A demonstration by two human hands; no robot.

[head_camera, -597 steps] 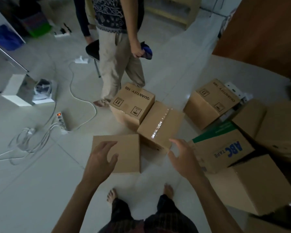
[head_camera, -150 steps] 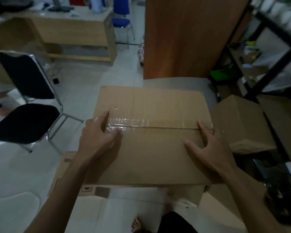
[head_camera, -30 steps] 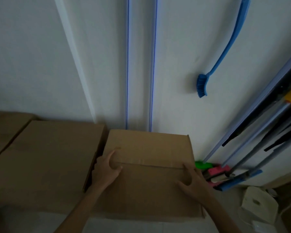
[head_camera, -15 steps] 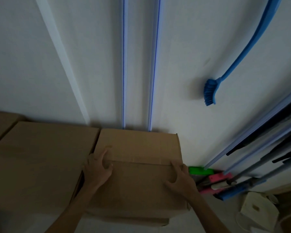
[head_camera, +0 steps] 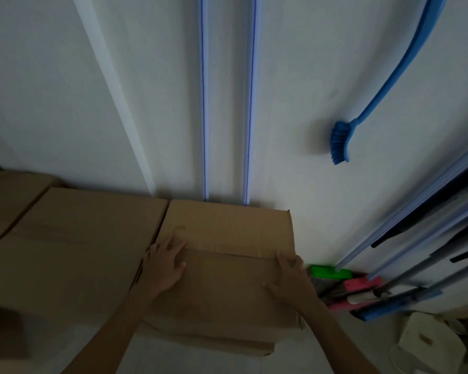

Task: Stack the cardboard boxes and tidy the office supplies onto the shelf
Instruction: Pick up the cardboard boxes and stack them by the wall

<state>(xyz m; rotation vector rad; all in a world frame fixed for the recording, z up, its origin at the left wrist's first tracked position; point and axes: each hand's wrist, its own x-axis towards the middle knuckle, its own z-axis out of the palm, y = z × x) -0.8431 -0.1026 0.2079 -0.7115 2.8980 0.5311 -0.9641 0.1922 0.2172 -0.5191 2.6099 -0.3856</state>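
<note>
A brown cardboard box (head_camera: 227,233) sits against the white wall, on top of another box whose edge (head_camera: 227,344) shows below it. My left hand (head_camera: 164,265) lies flat on the box's top near its left edge, fingers spread. My right hand (head_camera: 289,282) rests on the top at the right edge, fingers straight. A larger cardboard box (head_camera: 73,247) stands directly to the left, its side touching the one under my hands.
A third box (head_camera: 8,195) shows at the far left. A blue brush (head_camera: 343,139) hangs on the wall. Broom and mop handles (head_camera: 416,244) lean at the right, with green and pink heads (head_camera: 346,279) on the floor beside the box.
The box has slid back against the wall and closer to the left box. Both hands stayed on its top.
</note>
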